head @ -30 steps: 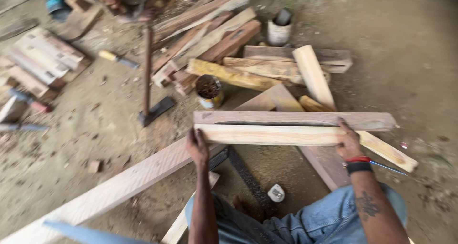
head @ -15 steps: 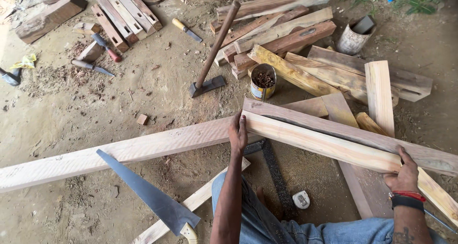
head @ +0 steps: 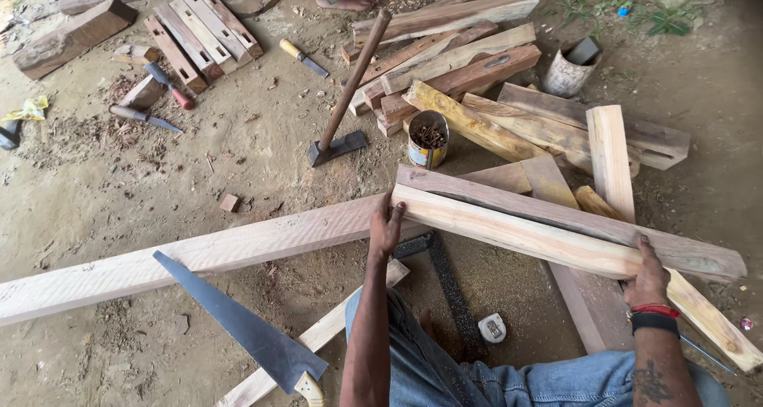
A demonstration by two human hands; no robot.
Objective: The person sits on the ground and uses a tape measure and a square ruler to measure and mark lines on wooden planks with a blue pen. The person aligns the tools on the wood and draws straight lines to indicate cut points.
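Both hands are on the pale wooden batten (head: 548, 236), which runs across the right half of the frame, slanting down from centre to the lower right corner. The left hand (head: 387, 228) is clamped over the batten's near end at mid-frame, fingers curled over the top of the end, thumb on the near side. The right hand (head: 649, 276) grips the same batten far along towards the lower right, fingers wrapped over its upper edge, palm on the near face; a red band and a black band sit at the wrist.

Just behind the batten and touching it lies a darker grey plank (head: 572, 216), parallel to it. Under the left hand's end, a long light beam (head: 191, 256) stretches away to the left edge of the frame. In the lower centre, a hand saw (head: 238, 323) lies with its blade pointing up-left, handle at the bottom edge. A black framing square (head: 449, 284) and a small tape measure (head: 493, 327) rest on the ground between the arms.

Further back, a sledgehammer (head: 342, 129) stands head-down in the dirt, a tin of nails (head: 427, 139) beside it, and a heap of offcuts (head: 453, 57) fills the upper centre. Chisels (head: 171, 89) lie upper left.
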